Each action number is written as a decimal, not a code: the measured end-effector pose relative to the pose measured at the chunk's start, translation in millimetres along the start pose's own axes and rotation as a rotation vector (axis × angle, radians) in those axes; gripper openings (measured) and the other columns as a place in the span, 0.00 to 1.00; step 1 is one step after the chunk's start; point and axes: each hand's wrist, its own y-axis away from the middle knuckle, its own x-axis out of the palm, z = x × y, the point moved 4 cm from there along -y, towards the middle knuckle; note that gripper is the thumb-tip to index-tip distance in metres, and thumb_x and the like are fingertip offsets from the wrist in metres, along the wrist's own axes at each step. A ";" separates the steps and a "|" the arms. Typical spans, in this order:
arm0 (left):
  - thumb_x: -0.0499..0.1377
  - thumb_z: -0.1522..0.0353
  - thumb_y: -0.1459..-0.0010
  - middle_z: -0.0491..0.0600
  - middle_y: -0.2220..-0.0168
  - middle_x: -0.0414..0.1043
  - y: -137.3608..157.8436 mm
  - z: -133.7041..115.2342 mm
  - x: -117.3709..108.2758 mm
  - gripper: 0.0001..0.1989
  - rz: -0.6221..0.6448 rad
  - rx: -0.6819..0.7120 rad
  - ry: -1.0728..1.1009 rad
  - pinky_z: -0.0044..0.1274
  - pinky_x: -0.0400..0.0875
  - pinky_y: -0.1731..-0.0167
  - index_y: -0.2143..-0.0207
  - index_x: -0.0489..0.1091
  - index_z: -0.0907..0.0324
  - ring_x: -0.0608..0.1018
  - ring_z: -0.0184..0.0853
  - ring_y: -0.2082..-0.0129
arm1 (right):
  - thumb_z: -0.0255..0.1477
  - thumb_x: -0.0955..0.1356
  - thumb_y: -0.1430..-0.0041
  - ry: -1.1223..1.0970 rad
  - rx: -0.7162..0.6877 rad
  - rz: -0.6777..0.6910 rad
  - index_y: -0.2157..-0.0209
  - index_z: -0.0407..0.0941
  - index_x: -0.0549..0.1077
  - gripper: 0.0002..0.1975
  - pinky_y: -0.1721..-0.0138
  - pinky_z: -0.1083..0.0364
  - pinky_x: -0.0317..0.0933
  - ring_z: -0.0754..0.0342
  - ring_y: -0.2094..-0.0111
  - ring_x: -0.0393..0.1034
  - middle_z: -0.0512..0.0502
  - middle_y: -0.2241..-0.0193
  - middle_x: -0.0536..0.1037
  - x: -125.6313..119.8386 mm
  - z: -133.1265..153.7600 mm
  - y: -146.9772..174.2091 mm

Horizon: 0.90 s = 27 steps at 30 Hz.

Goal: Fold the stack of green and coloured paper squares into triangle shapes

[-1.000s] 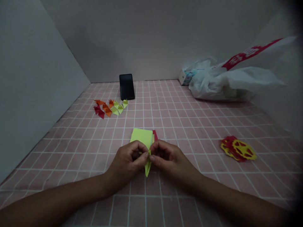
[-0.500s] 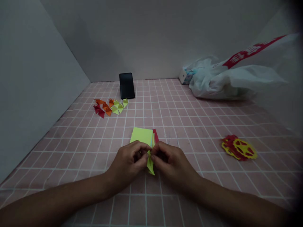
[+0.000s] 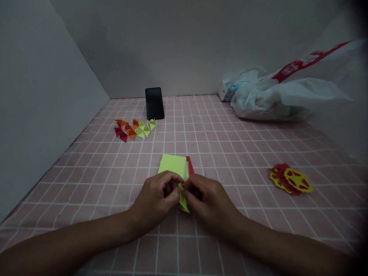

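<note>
Between my two hands is a small folded piece of yellow-green paper [image 3: 183, 202], its pointed end toward me. My left hand [image 3: 161, 197] pinches it from the left with thumb and fingers. From the right, my right hand [image 3: 205, 197] pinches the same piece near its upper end. The fingertips partly hide the folds there. Just beyond my hands lies a stack of square paper [image 3: 173, 164], yellow-green on top, with red and other coloured edges showing at its right side.
Several small folded paper pieces [image 3: 140, 130] in red, orange and pale yellow lie at the back left, near a leaning black phone [image 3: 154, 103]. Red and yellow cut-out discs [image 3: 296, 181] lie at the right. A white plastic bag [image 3: 264, 101] and a box [image 3: 225, 91] stand at the back right.
Almost nothing differs. My right hand has shifted very slightly, and the folded paper's lower tip sits a touch further right. The view has tilted a little.
</note>
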 end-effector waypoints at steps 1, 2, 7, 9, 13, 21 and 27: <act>0.56 0.75 0.46 0.43 0.74 0.69 -0.2 -0.5 0.4 0.07 0.005 0.010 -0.015 0.20 0.64 0.74 0.65 0.72 0.60 0.70 0.28 0.76 | 0.21 0.65 0.44 -0.001 0.003 -0.003 0.76 0.42 0.67 0.08 0.74 0.58 0.53 0.58 0.77 0.63 0.51 0.78 0.70 0.3 -0.4 -0.1; 0.56 0.76 0.46 0.43 0.75 0.69 -0.4 -0.8 0.8 0.07 0.008 0.017 -0.026 0.20 0.63 0.74 0.66 0.72 0.61 0.70 0.28 0.76 | 0.21 0.65 0.44 -0.004 0.005 -0.003 0.76 0.42 0.67 0.08 0.75 0.58 0.53 0.58 0.77 0.63 0.51 0.78 0.70 0.6 -0.5 -0.2; 0.56 0.75 0.46 0.42 0.77 0.66 -0.6 1.0 2.5 0.05 0.033 -0.012 -0.024 0.20 0.62 0.75 0.69 0.71 0.61 0.68 0.28 0.77 | 0.21 0.65 0.45 -0.008 0.001 0.000 0.77 0.42 0.66 0.08 0.75 0.58 0.52 0.58 0.77 0.62 0.51 0.79 0.69 1.4 1.1 -1.1; 0.56 0.74 0.46 0.42 0.77 0.66 -0.4 2.1 2.5 0.04 0.034 -0.034 -0.013 0.20 0.62 0.75 0.69 0.70 0.61 0.68 0.28 0.77 | 0.21 0.65 0.45 -0.001 -0.009 -0.009 0.77 0.42 0.65 0.09 0.75 0.58 0.51 0.58 0.78 0.61 0.51 0.80 0.69 0.8 1.7 -0.8; 0.56 0.73 0.45 0.43 0.75 0.69 -0.2 3.0 2.4 0.03 0.039 -0.056 0.029 0.21 0.63 0.73 0.70 0.69 0.60 0.70 0.29 0.75 | 0.22 0.65 0.45 0.018 -0.045 -0.030 0.78 0.42 0.64 0.09 0.75 0.58 0.51 0.58 0.78 0.61 0.51 0.79 0.68 -0.2 2.2 0.0; 0.56 0.70 0.46 0.46 0.73 0.71 -0.4 6.4 4.6 0.04 0.066 -0.137 0.193 0.23 0.66 0.71 0.69 0.70 0.61 0.72 0.32 0.73 | 0.22 0.65 0.43 0.027 -0.081 -0.036 0.77 0.43 0.63 0.09 0.75 0.58 0.52 0.58 0.77 0.61 0.51 0.78 0.68 1.4 1.3 -0.1; 0.57 0.69 0.45 0.43 0.76 0.68 -2.1 9.4 6.9 0.03 0.105 -0.193 0.357 0.20 0.64 0.76 0.69 0.69 0.61 0.68 0.28 0.77 | 0.21 0.64 0.44 0.059 -0.079 -0.027 0.76 0.43 0.64 0.09 0.74 0.58 0.53 0.58 0.77 0.62 0.51 0.78 0.68 0.5 1.1 1.1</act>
